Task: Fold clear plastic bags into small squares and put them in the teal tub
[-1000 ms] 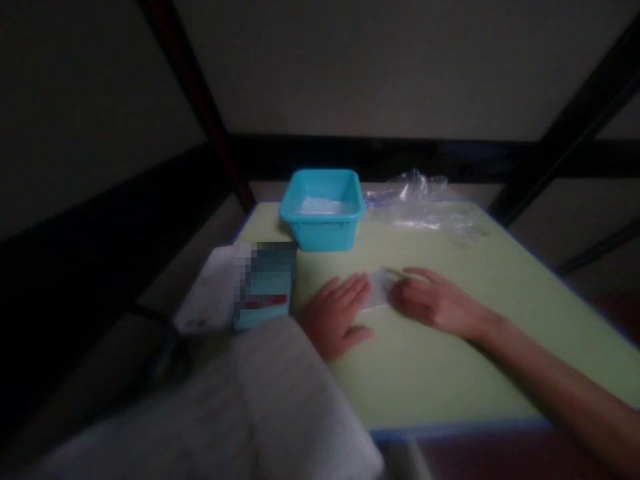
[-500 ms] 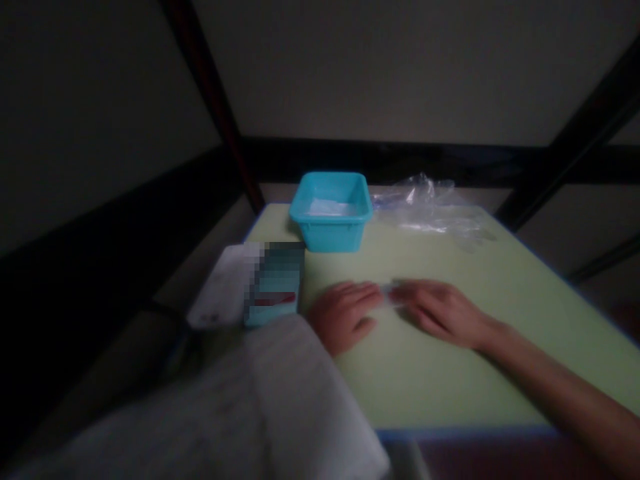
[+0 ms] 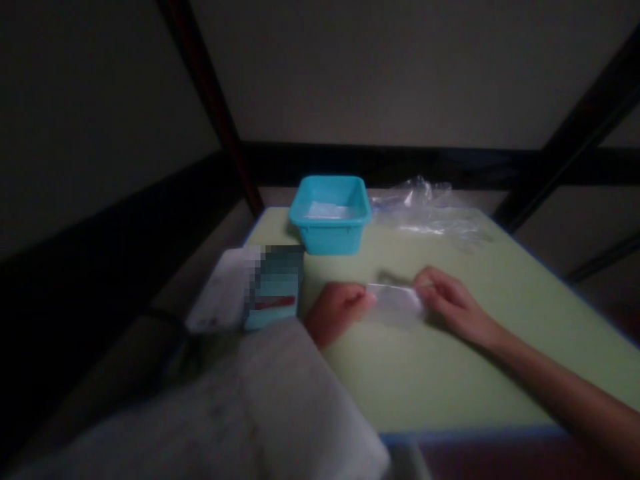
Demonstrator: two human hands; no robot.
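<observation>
A small clear plastic piece [image 3: 397, 305], probably a bag or sheet, stretches between my two hands above the table. My left hand [image 3: 341, 309] pinches its left edge, thumb against curled fingers. At the opposite edge, my right hand [image 3: 447, 298] grips it between thumb and fingers. The upper edge of the plastic catches the light as a pale line. Its lower part is faint and blurred against the table, so its exact outline cannot be made out.
A turquoise plastic basket [image 3: 331, 239] holding whitish sheets stands at the back of the pale green table [image 3: 450, 387]. Crumpled clear plastic [image 3: 425, 210] lies right of it. Left are a partly pixelated teal object [image 3: 275, 313] and a white item [image 3: 223, 283]. Pale cloth [image 3: 300, 400] covers the lower left.
Both hands have come up from lying over the plastic on the table. They have drawn apart, and the plastic now shows spread between them.
</observation>
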